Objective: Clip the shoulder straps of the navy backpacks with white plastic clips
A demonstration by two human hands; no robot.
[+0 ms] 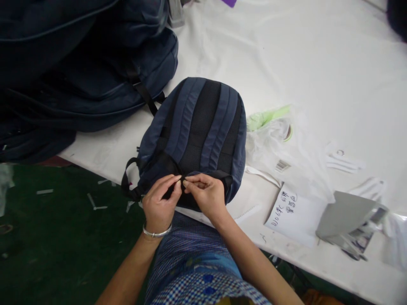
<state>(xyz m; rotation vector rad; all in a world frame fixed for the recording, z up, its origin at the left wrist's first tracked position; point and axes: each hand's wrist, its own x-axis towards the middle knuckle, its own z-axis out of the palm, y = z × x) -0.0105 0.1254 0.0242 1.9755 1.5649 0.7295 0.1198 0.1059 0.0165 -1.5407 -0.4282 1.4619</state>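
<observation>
A: Where are the fingers (163, 183), and are they holding anything?

B: Both sets are pinched, thumb to forefinger. The left hand (159, 203) and the right hand (206, 195) come almost tip to tip, seemingly gripping a black strap (171, 162); the exact bit between them is too small and dark to make out.

A: And how does the backpack (211, 123) lie from there?

B: It stretches away on the far side of the fingers, which are at its near end. Its long axis runs near to far, the far end leaning slightly right. Neither hand is clearly nearer; they meet around the middle of that end.

A: Which face is up?

B: The one with the two shoulder straps (218, 123), on the white surface (286, 63), close to its near edge. A loop (125, 176) sticks out at the near left corner.

A: Can you see inside it?

B: No, its contents are hidden. Just to the right is a clear bag (308, 148) with something green (270, 116) and a ring-shaped item (288, 132) showing; I can't tell whether they're in it or under it.

A: Further out?

B: Nearer and to the right, a handwritten sheet (286, 216) lies beside a grey piece (343, 212). At far left is a heap of dark bags (104, 72), contents also hidden.
</observation>
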